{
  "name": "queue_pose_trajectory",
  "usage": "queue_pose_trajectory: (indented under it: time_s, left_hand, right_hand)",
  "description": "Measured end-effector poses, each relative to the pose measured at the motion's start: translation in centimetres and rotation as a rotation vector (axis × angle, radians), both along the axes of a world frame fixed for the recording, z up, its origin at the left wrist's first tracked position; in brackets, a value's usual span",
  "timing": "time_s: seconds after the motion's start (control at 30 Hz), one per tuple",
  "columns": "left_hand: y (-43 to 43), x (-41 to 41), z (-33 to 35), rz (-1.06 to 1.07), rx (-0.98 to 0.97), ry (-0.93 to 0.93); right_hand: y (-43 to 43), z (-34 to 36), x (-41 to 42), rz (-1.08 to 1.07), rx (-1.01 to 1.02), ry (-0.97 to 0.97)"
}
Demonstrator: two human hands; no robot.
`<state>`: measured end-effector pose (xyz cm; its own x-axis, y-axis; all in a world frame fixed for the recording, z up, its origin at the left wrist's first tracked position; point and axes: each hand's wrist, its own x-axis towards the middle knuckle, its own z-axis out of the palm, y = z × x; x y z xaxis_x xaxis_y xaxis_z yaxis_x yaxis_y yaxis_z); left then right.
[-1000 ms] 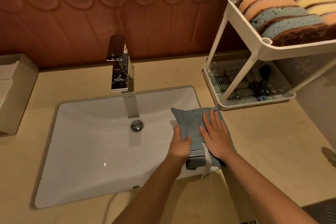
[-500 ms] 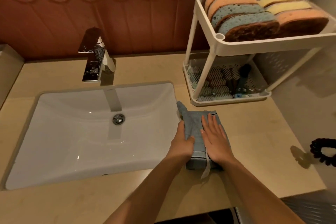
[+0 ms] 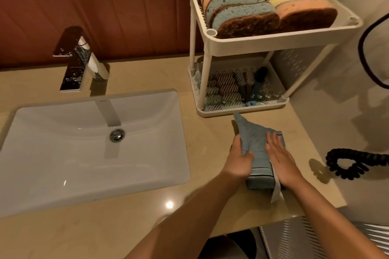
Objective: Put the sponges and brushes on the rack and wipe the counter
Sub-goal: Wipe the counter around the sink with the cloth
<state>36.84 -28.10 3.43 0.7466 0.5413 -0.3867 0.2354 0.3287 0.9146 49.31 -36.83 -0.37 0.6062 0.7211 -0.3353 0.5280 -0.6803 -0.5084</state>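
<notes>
Folded blue cloth [image 3: 255, 145] near counter's [image 3: 126, 227] right edge, laid front-to-back, tip toward rack [image 3: 263, 42]; gripped by left hand [image 3: 240, 162], under flat right hand [image 3: 282, 160].

We are working bare-armed. Our left forearm [image 3: 189, 216] and right forearm [image 3: 328, 216] are showing uncovered from the wrists down to the lower edge of the view, with no sleeve edge coming into sight along them. Our left grip [image 3: 240, 162] and right grip [image 3: 282, 160] are likewise showing as bare hands, knuckles and backs uppermost. The fingernails are coming out too blurred for us to tell their length or finish. Between our forearms, below the table [image 3: 105, 227] edge, a dark rounded shape [image 3: 229, 244] is showing. We are not able to tell whether it is part of our clothing.
</notes>
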Motion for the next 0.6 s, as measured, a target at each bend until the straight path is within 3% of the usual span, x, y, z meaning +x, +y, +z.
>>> queue_pose_trajectory:
  time_s: [0.13, 0.27, 0.37, 0.43, 0.5, 0.6]
  left_hand:
    - [0.1, -2.2, -1.7, 0.056, -0.088, 0.023]
    - [0.5, -5.1, -2.7, 0.024, 0.062, 0.164]
    - [0.5, -7.0, -3.3, -0.071, 0.369, 0.406]
    - [0.3, -8.3, -3.9, -0.098, 0.801, 0.528]
    - [0.2, -9.5, -4.8, -0.113, 1.073, 0.545]
    - [0.8, -10.2, -5.2, -0.272, 1.257, 0.546]
  right_hand:
    - [0.5, 0.1, -0.3, -0.013, -0.08, 0.011]
    - [1.9, -0.3, -2.4, 0.009, -0.152, -0.075]
    - [2.3, -1.6, -4.5, 0.053, -0.182, -0.233]
    - [2.2, -2.4, -5.7, 0.066, -0.148, -0.333]
    - [2.0, -3.0, -6.5, 0.095, -0.117, -0.405]
    - [1.4, -3.1, -7.3, 0.12, -0.103, -0.425]
